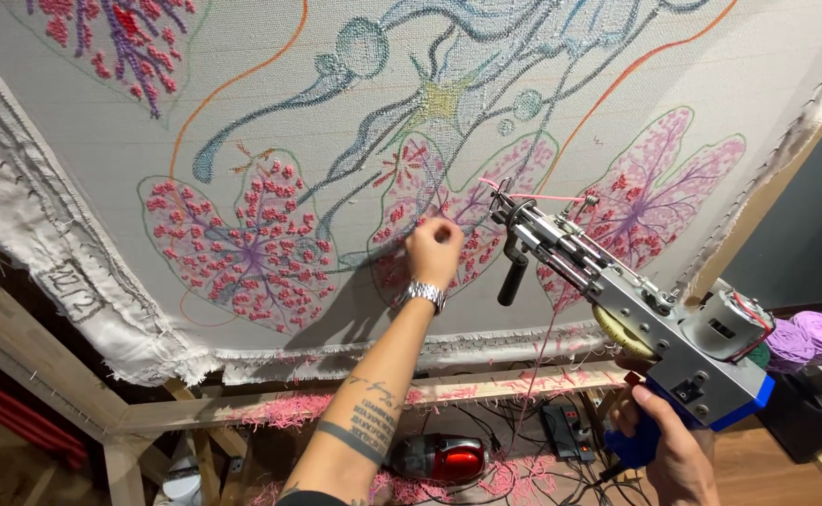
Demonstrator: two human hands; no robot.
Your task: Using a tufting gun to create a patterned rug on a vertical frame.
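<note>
My left hand (434, 251) reaches up to the grey tufting cloth (270, 112), fingertips pinched against a pink leaf shape (448, 211) stitched on it. A metal watch sits on that wrist. My right hand (669, 450) grips the blue handle of a metal tufting gun (622, 305), held a little off the cloth with its needle end pointing up-left. Pink yarn (533, 197) runs through the gun's tip. The cloth carries several pink and purple leaf motifs and blue outlined shapes.
The cloth is stretched on a wooden frame (270, 408) with pink yarn scraps along its lower bar. Purple yarn cones (809, 337) stand at the right. Below lie a red handheld vacuum (439, 459), black cables and a power strip (561, 426).
</note>
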